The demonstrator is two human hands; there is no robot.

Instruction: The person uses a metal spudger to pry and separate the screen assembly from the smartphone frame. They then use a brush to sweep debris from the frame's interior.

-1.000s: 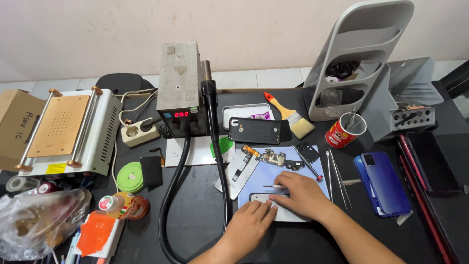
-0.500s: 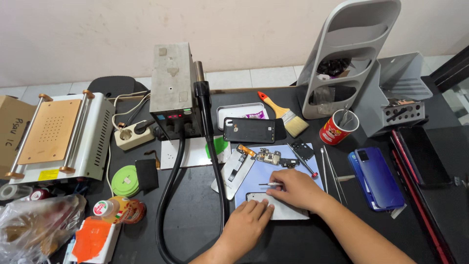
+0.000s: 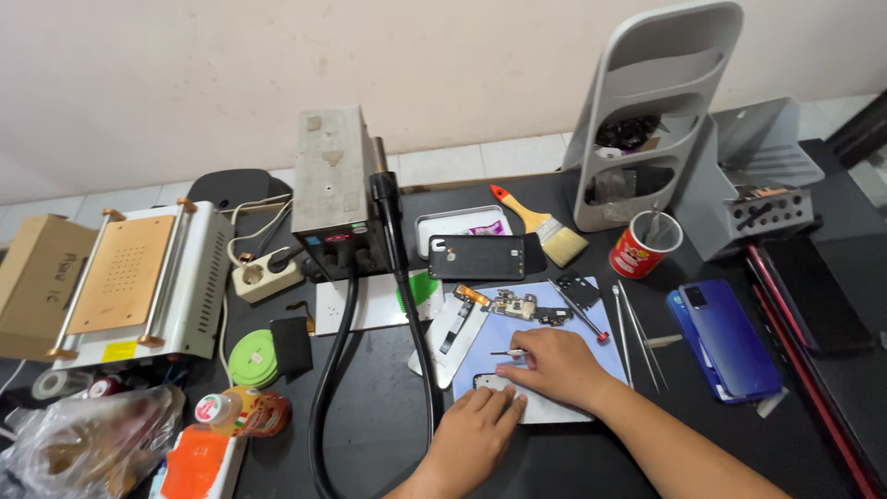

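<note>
fingertips of the right hand pinch a thin tool (its tip points left) over a white phone lying on the pale blue mat. left hand rests flat, fingers spread, pressing the phone's near edge. loose phone parts lie just beyond on the mat.

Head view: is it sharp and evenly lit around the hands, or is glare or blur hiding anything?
Head view: light is soft and even, with only faint shadows under the right hand and left hand; no strong glare on the blue mat; hands are sharp; the gray rack leans from wide-angle distortion.
</note>
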